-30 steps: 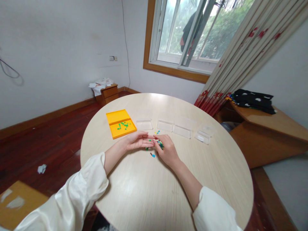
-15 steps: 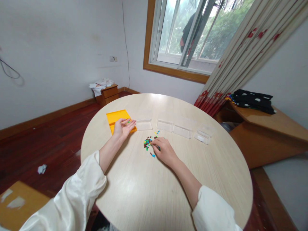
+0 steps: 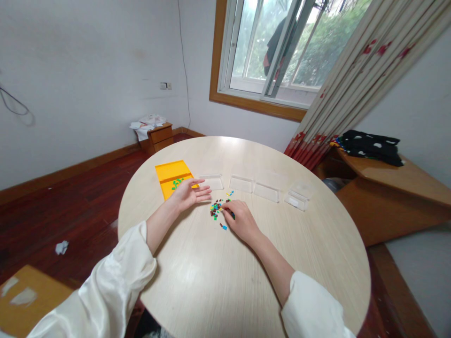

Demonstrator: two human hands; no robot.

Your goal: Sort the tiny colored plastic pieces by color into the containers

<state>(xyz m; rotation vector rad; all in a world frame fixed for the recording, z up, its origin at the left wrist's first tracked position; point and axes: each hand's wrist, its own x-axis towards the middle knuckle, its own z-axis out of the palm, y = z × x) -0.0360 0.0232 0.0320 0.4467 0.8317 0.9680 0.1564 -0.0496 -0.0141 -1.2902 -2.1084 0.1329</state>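
Observation:
A small pile of tiny building bricks (image 3: 214, 209) in brown, green, blue and yellow lies on the round wooden table (image 3: 218, 281). My right hand (image 3: 242, 218) is at the pile's right side, fingertips pinched together among the bricks; what they hold, if anything, is too small to make out. My left hand (image 3: 190, 195) hovers left of the pile, palm turned up and fingers spread, with nothing visible in it. Behind it is an open yellow box (image 3: 172, 168), partly covered by the hand. Several green bricks (image 3: 177, 183) lie in its near half.
Clear plastic boxes stand in a row beyond the pile: one left (image 3: 213, 182), two in the middle (image 3: 241, 184) (image 3: 267, 191), and a smaller one (image 3: 296, 201) at right. A wooden desk (image 3: 398, 188) with dark cloth on it stands right of the table.
My left hand has moved right and nearer, from over the yellow box toward the pile. The green brick on its fingers is gone from the hand. My right hand stays at the pile.

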